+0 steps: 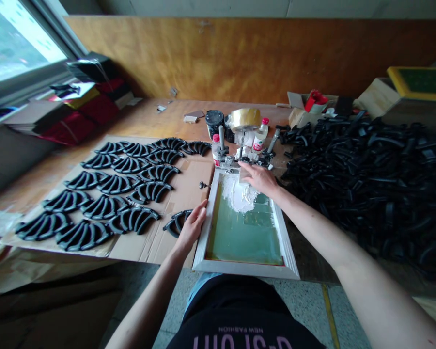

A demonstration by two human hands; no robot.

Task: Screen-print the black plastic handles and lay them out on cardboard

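Observation:
A silk-screen printing frame (292, 264) with a pale metal border lies flat before me, its mesh (245, 237) green. White ink (238, 194) is smeared thickly over the mesh's far part. My right hand (260, 178) grips a small flat squeegee (244, 175) at the ink's far edge. At the frame's left edge, my left hand (193, 224) has its fingers closed against the border. Close by that hand, a few curved black plastic pieces (175, 224) lie on the cardboard (152, 245), partly hidden by it. Metal hinge clamps (229, 163) stand at the frame's far end.
Rows of curved black pieces (118, 182) cover the cardboard at left. A large heap of black parts (363, 179) fills the right side. Behind the clamps stand red-capped bottles (260, 135), a tape roll (245, 118) and a dark tub (214, 122). A wooden board (240, 58) closes the back.

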